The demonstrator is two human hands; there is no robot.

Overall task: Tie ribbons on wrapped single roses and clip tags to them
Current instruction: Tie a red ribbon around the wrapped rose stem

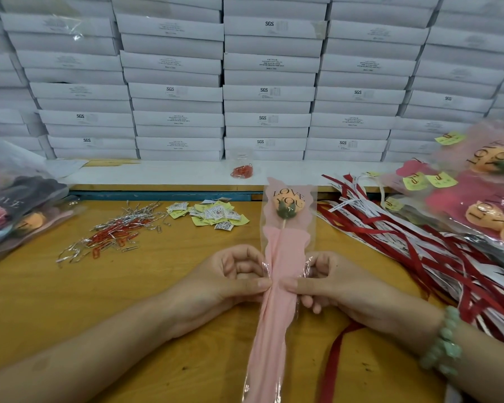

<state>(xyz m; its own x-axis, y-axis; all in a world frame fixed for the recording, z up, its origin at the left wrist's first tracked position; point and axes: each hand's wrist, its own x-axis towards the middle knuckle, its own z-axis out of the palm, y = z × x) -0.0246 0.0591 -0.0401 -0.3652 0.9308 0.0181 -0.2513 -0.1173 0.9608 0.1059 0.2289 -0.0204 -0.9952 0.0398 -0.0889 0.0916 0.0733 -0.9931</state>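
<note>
Head view: both hands, left (230,282) and right (329,283), pinch the wrapped rose (277,289).

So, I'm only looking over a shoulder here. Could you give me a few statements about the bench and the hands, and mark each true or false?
1. The left hand and the right hand both pinch the wrapped rose near its middle. True.
2. A ribbon is already tied round the wrapped rose. False: none is tied; a red ribbon lies loose on the table by the right hand.
3. The pile of tags lies left of the rose's head. True.
4. The loose paper clips are all blue. False: they are red and silver.
5. The bead bracelet is on the left wrist. False: it is on the right wrist.
</note>
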